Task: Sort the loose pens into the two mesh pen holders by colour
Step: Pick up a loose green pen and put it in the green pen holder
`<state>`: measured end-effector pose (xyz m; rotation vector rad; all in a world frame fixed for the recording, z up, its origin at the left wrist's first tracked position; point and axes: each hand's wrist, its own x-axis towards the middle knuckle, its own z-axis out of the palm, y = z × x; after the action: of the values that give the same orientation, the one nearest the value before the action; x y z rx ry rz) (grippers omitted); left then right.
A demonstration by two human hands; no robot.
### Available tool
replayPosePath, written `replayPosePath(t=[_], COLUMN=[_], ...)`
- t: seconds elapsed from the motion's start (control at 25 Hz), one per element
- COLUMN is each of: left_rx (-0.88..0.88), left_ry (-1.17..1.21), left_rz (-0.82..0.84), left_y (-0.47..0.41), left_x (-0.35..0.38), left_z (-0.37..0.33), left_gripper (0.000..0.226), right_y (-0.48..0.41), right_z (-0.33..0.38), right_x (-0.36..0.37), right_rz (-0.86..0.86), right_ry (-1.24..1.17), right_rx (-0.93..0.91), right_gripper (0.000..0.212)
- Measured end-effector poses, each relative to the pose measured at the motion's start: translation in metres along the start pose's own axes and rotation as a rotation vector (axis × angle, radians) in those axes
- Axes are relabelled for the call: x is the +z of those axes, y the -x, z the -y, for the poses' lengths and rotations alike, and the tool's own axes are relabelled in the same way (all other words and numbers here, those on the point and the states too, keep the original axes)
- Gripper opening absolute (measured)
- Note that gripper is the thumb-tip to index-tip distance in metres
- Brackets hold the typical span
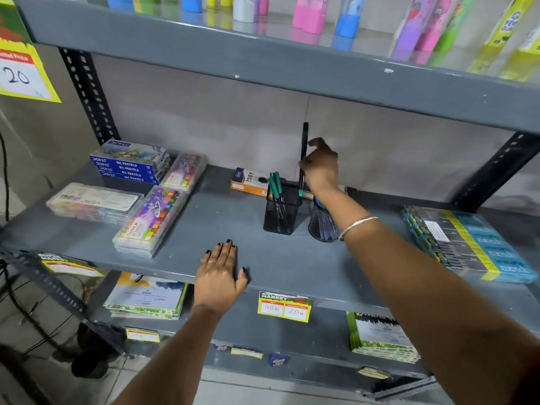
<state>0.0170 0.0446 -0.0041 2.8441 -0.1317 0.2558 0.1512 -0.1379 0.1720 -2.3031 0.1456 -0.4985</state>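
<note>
Presently: grey metal shelf (187,229), shop racking. Left hand (219,274) spread flat on its front edge. Right hand (320,166) pinching upright green pen (304,150) above square mesh holder (280,211), round mesh holder (323,223) beside.

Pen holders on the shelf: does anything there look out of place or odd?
Nothing looks spilled or damaged. The square mesh holder stands upright with green pens leaning inside; the round holder stands upright beside it. The right hand holds one pen upright above them.
</note>
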Motion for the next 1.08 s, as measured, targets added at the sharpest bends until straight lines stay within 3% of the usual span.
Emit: replayPosePath(t=[0.2,0.36,0.84,1.08], left_rx=[0.001,0.000,-0.002,-0.012], left_ry=[0.005,0.002,0.026,0.026], left_rz=[-0.022,-0.008,-0.025,-0.028], left_y=[0.000,0.001,-0.001,-0.001], left_x=[0.002,0.003,0.005,0.003], left_z=[0.001,0.002,0.002,0.001], left_gripper=[0.062,0.061,0.060,0.061], right_y=[0.002,0.015,0.011,-0.012], right_z=[-0.009,-0.014,-0.014,-0.015], right_x=[0.039,0.050,0.057,0.030], right_rz=[0.277,0.356,0.397,0.177], right_ry=[0.348,0.451,0.539,0.435], right_rx=[0.123,0.058,0.059,0.108], right_gripper=[0.022,0.027,0.031,0.021])
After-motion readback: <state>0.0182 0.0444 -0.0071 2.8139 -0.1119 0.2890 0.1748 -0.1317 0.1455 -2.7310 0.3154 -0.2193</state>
